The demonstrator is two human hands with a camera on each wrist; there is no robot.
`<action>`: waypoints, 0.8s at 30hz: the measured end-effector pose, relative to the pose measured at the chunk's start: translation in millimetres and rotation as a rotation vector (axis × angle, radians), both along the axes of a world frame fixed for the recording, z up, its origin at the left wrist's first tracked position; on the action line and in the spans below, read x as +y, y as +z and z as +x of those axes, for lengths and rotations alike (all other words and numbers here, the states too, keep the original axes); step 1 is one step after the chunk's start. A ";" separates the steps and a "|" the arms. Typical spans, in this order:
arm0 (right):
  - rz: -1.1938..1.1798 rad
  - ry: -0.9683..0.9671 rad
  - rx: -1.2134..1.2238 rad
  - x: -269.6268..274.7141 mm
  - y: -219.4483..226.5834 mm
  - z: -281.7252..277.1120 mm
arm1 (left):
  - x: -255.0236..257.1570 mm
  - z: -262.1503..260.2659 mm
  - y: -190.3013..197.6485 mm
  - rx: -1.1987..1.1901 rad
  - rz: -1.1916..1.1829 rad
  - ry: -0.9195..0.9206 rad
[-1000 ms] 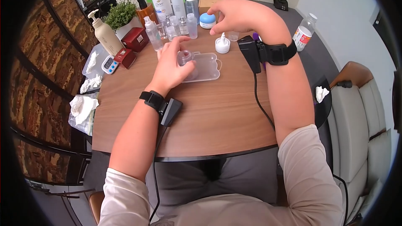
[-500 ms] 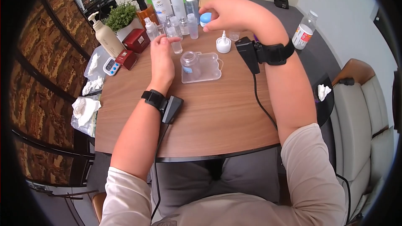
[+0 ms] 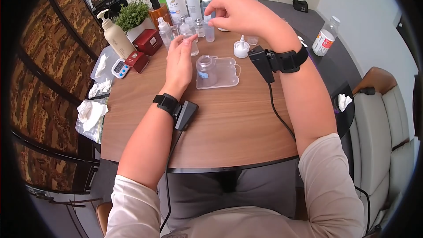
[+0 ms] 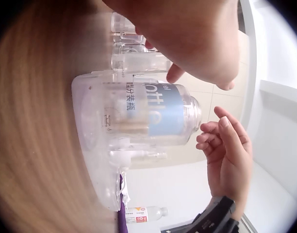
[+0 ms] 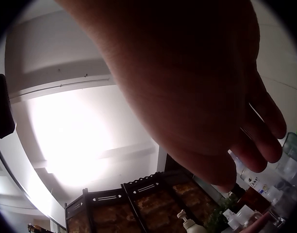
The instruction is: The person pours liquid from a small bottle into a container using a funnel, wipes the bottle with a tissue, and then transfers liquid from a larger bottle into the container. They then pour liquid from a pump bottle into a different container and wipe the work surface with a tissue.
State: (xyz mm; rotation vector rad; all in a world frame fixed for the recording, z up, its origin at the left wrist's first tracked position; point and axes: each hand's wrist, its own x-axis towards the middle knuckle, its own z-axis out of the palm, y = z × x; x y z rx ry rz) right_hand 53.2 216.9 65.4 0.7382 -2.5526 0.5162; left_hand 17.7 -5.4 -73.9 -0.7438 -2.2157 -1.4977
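In the head view, my left hand (image 3: 178, 66) stands beside a small clear bottle (image 3: 194, 48), fingers fairly straight and holding nothing. Just right of it, a wide clear bottle (image 3: 206, 68) without a cap rests upright on a transparent tray (image 3: 227, 80). Its blue label shows large in the left wrist view. Over the back of the table reaches my right hand (image 3: 246, 15), fingers loosely bent, fingertips close by the top of a frosted bottle (image 3: 209, 33). No object shows in that hand (image 4: 231, 155) in the left wrist view. Behind it, the blue-lidded jar is mostly hidden.
A white cap with a nozzle (image 3: 241, 48) stands right of the tray. Pump bottles (image 3: 176, 6), a potted plant (image 3: 132, 15) and dark red boxes (image 3: 147, 42) line the back left. A white-capped bottle (image 3: 324, 39) is at the right edge. A timer (image 3: 120, 68) lies left.
My left hand has come off the wide clear bottle and moved left of it. My right hand has shifted from the blue-lidded jar leftward to the frosted bottle.
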 end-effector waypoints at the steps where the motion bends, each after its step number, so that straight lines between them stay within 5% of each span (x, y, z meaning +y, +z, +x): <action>1: 0.000 0.000 0.000 -1.0 -1.4 0.2 | -0.2 4.2 3.8 0.072 0.038 0.000; 9: -0.161 0.170 -0.075 -20.6 -25.0 -10.9 | -7.5 15.6 11.7 0.321 -0.049 -0.058; 14: -0.231 0.142 -0.132 -28.0 -30.9 -19.6 | 0.9 17.2 14.6 0.452 -0.065 0.126; 17: -0.345 0.118 -0.171 -31.9 -35.5 -20.6 | 5.9 15.2 15.8 0.374 0.018 0.263; 24: -0.312 0.022 -0.137 -36.4 -32.1 -14.8 | 2.3 16.1 18.8 0.327 -0.125 0.266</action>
